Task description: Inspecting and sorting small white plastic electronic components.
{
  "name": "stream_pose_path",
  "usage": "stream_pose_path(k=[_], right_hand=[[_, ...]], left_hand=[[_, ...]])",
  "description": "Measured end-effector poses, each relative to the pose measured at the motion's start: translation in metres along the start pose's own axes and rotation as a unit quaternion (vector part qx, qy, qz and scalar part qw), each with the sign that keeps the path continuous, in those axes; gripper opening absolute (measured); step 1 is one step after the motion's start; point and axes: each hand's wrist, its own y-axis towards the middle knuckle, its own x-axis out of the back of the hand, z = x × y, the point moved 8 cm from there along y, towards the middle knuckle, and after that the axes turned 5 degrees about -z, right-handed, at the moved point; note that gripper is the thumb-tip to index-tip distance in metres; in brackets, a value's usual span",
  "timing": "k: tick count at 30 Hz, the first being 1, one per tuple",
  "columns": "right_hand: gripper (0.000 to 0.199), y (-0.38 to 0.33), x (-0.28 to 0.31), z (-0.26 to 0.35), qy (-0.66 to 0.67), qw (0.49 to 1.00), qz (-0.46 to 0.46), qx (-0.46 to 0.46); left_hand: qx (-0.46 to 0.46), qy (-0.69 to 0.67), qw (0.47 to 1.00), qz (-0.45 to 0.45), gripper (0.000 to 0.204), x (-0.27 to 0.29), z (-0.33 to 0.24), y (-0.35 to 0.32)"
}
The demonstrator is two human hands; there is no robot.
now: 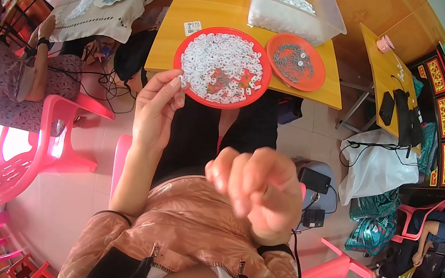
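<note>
Yellow table (221, 3) as landmark, seen from above. Clear bin (295, 4) at table's far right corner, half full of white bits. Big red plate (222, 67) at table's near edge, hanging slightly over it, heaped with small white rings (221, 59). Smaller orange plate (296, 62) just right of it, also at near edge, holding a thin layer of grey metal bits.

Left of table: another person seated on a pink chair (38, 149) by a cloth-covered stand. Right of table: second yellow table with dark things on it.

Left hand (156, 107) raised just below table's near edge, fingertips touching big plate's left rim, thumb and forefinger pinched close; something white between them maybe, too small to tell. Right hand (256, 186) well below table, over lap, curled into a loose fist; contents hidden, cannot tell.

Handling, judged: rings look like light, stiff plastic, smooth, likely slippery and prone to scatter; not fragile. Best taken one at a time by rim in a fingertip pinch, from heap's edge nearest left hand.
</note>
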Motion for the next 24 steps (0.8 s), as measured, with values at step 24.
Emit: stream_pose_path(k=[24], right_hand=[[0.090, -0.008, -0.116, 0.029, 0.192, 0.894, 0.341, 0.217]], left_hand=[[-0.001, 0.001, 1.000, 0.020, 0.020, -0.006, 0.003, -0.002]])
